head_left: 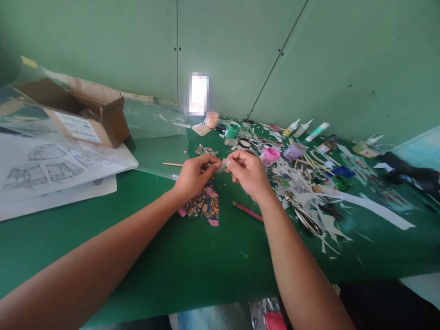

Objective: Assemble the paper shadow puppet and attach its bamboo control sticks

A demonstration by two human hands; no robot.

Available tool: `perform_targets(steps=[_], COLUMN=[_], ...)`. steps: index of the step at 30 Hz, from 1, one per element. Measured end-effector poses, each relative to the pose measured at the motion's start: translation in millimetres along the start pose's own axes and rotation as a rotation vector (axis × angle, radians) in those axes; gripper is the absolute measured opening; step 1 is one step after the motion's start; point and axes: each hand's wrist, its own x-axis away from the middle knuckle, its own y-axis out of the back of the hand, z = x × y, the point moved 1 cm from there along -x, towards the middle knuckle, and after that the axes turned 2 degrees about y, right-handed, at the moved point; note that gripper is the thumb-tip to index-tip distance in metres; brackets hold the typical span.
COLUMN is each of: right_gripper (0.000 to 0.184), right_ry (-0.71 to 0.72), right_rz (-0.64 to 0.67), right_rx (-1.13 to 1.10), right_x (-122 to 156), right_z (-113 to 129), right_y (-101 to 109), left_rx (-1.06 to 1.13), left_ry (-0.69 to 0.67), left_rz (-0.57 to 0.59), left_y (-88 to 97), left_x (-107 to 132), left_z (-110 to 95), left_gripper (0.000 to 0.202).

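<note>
Where scraps (311,198) litter the wall-side green table (206,261), left hand (194,176) and right hand (249,172) pinch a small piece (222,166).

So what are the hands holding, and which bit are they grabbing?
A tiny pale scrap, too blurred to name. The left hand pinches its left end and the right hand its right end, with fingertips only.

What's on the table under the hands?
A colourful printed cutout lies flat on the green table, beside a pink pencil. The left hand, pinching a small piece, covers its upper end.
</note>
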Motion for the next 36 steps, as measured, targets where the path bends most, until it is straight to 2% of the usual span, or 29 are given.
perform_targets(steps=[3, 7, 12, 18, 25, 36], right_gripper=[0.016, 0.019, 0.024, 0.032, 0.024, 0.035], right_ry=[0.039, 0.042, 0.027, -0.034, -0.08, -0.123], right_rz=[0.032, 0.126, 0.201, 0.213, 0.279, 0.273], right_rx=[-0.042, -0.116, -0.188, -0.294, -0.496, -0.576], right_x=[1, 2, 3, 4, 7, 9], right_z=[2, 2, -1, 0, 9, 12], right_y=[0, 0, -1, -3, -5, -10], left_rx=[0.143, 0.275, 0.196, 0.171, 0.06, 0.048], left_ry=[0.025, 0.029, -0.018, -0.144, -0.341, -0.398], left_rz=[-0.018, 0.022, 0.017, -0.007, -0.091, -0.084], left_y=[-0.1, 2.1, 7.2, 10.8, 12.5, 18.7], left_x=[-2, -2, -2, -4, 3, -1], left_z=[-1, -3, -3, -5, -18, -20], left_gripper=[0.015, 0.022, 0.028, 0.033, 0.03, 0.03])
